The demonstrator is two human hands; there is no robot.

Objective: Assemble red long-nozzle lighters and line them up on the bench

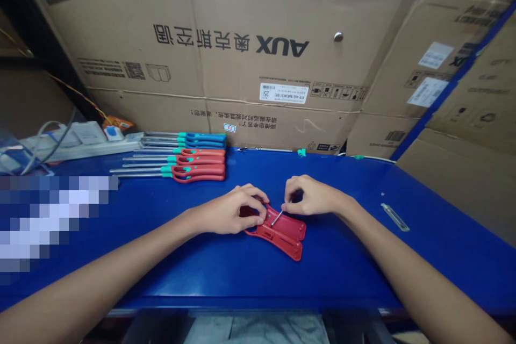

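Note:
My left hand [231, 209] has its fingers closed on the near-left end of two red plastic lighter handle halves [284, 243], which lie side by side on the blue table with their hollow inner sides up. My right hand [308, 196] pinches a thin metal rod [277, 218] between thumb and fingers. The rod slants down to the left, and its lower end is at the handle halves, near my left fingertips. Part of the halves is hidden beneath my left hand.
Several long-necked lighters, blue [207, 141] and red [201, 173], lie in a row at back left. A power strip [105, 146] with plugs and cables sits beyond them. A small clear plastic piece [395, 217] rests at right. Cardboard walls [226, 80] border the table.

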